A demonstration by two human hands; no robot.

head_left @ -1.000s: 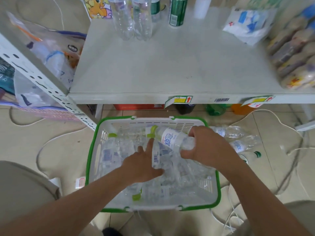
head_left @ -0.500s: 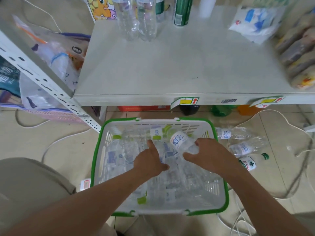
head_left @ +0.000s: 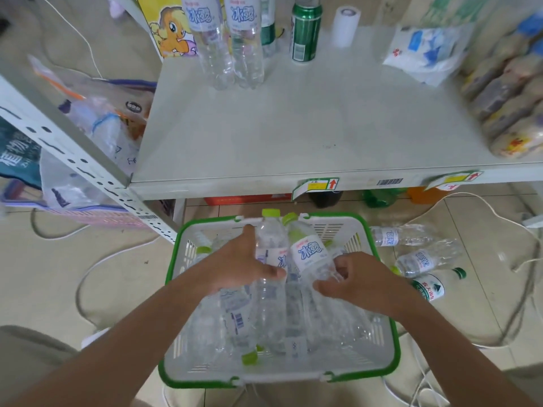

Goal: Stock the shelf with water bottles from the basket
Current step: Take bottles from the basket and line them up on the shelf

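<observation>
A white basket with a green rim stands on the floor below the shelf, holding several clear water bottles. My left hand grips one clear bottle with a green cap, held upright above the basket. My right hand grips a second bottle with a blue-lettered white label, its cap pointing toward the shelf. Two matching bottles stand at the back left of the shelf.
On the shelf are a green can, a white roll, a white-blue packet and wrapped goods at the right. Three bottles lie on the floor right of the basket among white cables. A perforated shelf post slants at left.
Both hands have lifted a bottle each out of the basket, caps now raised toward the shelf edge. The view has shifted so that the basket sits lower and further right.
</observation>
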